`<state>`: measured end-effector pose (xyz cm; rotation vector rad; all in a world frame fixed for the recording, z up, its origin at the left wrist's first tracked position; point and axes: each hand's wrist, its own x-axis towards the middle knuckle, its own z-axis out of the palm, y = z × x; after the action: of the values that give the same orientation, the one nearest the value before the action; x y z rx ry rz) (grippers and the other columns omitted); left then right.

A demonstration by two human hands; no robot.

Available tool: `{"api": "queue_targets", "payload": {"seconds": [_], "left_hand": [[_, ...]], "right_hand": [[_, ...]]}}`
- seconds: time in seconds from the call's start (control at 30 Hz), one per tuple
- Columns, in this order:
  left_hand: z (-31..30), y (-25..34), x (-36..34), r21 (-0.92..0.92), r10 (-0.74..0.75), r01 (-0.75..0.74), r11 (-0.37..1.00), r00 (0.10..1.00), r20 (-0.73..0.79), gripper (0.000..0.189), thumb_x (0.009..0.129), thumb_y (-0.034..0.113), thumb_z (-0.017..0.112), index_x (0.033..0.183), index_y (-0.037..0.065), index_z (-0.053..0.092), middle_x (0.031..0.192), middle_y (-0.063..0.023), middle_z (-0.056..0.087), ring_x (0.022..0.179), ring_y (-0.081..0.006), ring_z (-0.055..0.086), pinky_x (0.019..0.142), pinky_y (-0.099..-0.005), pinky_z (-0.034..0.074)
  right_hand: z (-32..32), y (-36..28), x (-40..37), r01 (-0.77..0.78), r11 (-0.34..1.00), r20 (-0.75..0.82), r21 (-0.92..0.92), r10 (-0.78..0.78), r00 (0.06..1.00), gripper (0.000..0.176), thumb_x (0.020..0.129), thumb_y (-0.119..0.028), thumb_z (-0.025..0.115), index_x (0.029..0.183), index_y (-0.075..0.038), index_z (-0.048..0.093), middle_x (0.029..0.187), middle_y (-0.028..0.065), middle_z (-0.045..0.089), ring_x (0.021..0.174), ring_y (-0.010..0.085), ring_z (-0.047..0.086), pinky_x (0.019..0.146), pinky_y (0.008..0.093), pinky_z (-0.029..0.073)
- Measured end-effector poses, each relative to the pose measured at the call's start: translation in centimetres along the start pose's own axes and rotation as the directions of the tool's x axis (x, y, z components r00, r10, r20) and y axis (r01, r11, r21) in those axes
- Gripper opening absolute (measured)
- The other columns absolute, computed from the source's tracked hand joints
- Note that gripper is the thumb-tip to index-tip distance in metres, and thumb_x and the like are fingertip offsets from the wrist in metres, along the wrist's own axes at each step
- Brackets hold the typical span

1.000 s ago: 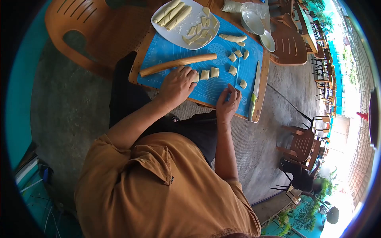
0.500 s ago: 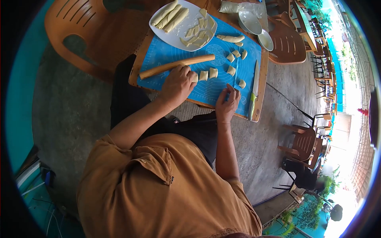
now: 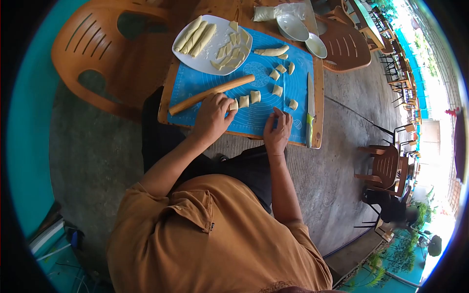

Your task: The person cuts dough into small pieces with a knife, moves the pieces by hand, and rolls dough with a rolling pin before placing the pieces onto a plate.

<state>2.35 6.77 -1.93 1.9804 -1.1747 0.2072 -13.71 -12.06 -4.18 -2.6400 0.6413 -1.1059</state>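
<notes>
My left hand (image 3: 211,116) is closed at the near side of the blue mat, with thumb and fingers on a small piece of dough (image 3: 234,105) at the left end of a short row. Two more cut dough pieces (image 3: 249,99) continue that row to the right. Resting at the mat's near edge, my right hand (image 3: 278,128) has loosely bent fingers, apart and holding nothing. Just beyond it is another dough piece (image 3: 293,104). A wooden rolling pin (image 3: 212,94) lies slantwise behind my left hand. Several more pieces (image 3: 277,90) are scattered on the right of the mat (image 3: 259,117).
A white plate (image 3: 205,63) holds dough rolls and flat cut pieces. Behind the mat lies a dough strip (image 3: 271,51). A green-handled knife (image 3: 310,110) lies along the right edge. Two bowls (image 3: 292,28) and a plastic bag (image 3: 278,12) stand at the back. Chairs (image 3: 100,53) surround the table.
The whole view has shifted slightly, so the table appears a little further left. Both hands stay in nearly the same places, the left fingers still at the end dough piece.
</notes>
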Motion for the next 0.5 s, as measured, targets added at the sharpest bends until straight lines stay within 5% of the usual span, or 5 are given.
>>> {"api": "queue_targets", "payload": {"seconds": [0.27, 0.5], "left_hand": [[-0.1, -0.1, -0.1, 0.066, -0.011, 0.006, 0.998, 0.998, 0.069, 0.036, 0.093, 0.017, 0.084, 0.121, 0.002, 0.068, 0.113, -0.0141, 0.065, 0.110, -0.0363, 0.065, 0.096, -0.0479, 0.054], [-0.6, 0.5, 0.1, 0.090, -0.001, -0.009, 0.996, 0.994, 0.106, 0.042, 0.093, 0.022, 0.083, 0.124, -0.002, 0.069, 0.113, -0.0144, 0.064, 0.110, -0.0345, 0.063, 0.100, -0.0457, 0.053]], "right_hand": [[-0.6, -0.7, 0.9, -0.107, 0.993, 0.069, -0.056, 0.111, 0.991, 0.023, 0.101, -0.011, 0.071, 0.124, -0.006, 0.070, 0.106, 0.0116, 0.068, 0.103, 0.0335, 0.064, 0.096, 0.0474, 0.048], [0.9, -2.3, 4.4, -0.290, 0.957, 0.175, 0.021, 0.282, 0.943, 0.030, 0.103, -0.032, 0.073, 0.114, -0.004, 0.076, 0.108, 0.0147, 0.071, 0.109, 0.0360, 0.066, 0.095, 0.0492, 0.046]]}}
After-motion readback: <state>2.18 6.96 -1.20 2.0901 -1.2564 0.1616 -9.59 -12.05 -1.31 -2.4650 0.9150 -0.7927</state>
